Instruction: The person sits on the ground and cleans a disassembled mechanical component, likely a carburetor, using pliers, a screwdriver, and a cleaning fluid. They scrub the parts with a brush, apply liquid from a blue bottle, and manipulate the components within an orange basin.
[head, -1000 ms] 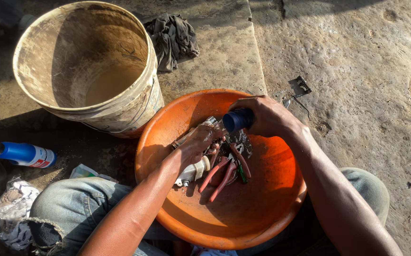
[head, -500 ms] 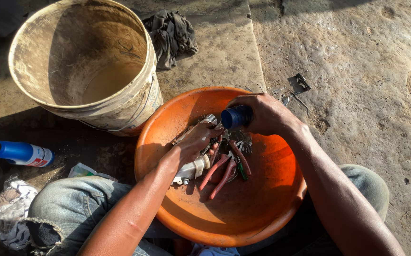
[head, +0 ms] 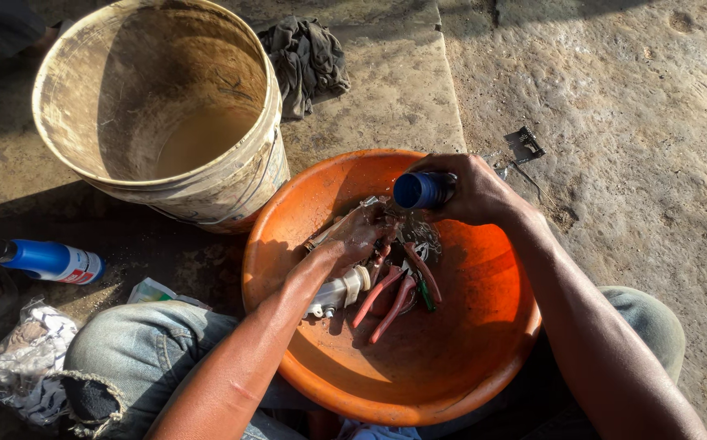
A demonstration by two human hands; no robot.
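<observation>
**Two hands working over an orange basin**

Two hands are meeting inside the round orange plastic basin (head: 484, 358). The right hand (head: 472, 191) is wrapping closed fingers around a small blue bottle (head: 419, 190) at twelve o'clock. The left hand (head: 353, 240) is curling loosely over wet metal parts; red-handled pliers (head: 390, 293) are lying centrally.

I see rough concrete ground (head: 630, 106) carrying an orange basin (head: 484, 358), with a dirty bucket (head: 166, 106) just beside it. A grey rag (head: 309, 57) lies behind the bucket, a blue bottle (head: 44, 259) on its side at left, crumpled plastic (head: 24, 367) near it, and small metal bits (head: 524, 147) beyond the basin.
</observation>
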